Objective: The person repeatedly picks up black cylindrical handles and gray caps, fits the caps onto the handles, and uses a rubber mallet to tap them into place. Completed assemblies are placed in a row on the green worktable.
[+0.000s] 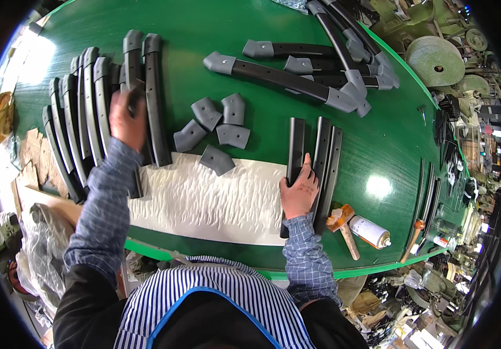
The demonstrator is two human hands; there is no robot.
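My left hand (126, 119) reaches out to the left and grips a long black curved handle bar (129, 87) with a grey end cap, among a row of similar bars (84, 110). My right hand (300, 189) rests on a flat black strip (295, 148) near the table's front, fingers closed over its lower part. Two more black strips (327, 160) lie right beside it. Several loose grey end caps (218, 128) sit between my hands, at the far edge of a white foam sheet (204, 198).
The green table (204, 52) carries a pile of assembled black bars with grey ends (314, 75) at the back right. A wooden mallet (346, 227), a spray can (371, 231) and a screwdriver (413, 238) lie at the front right. Thin black rods (428, 192) line the right edge.
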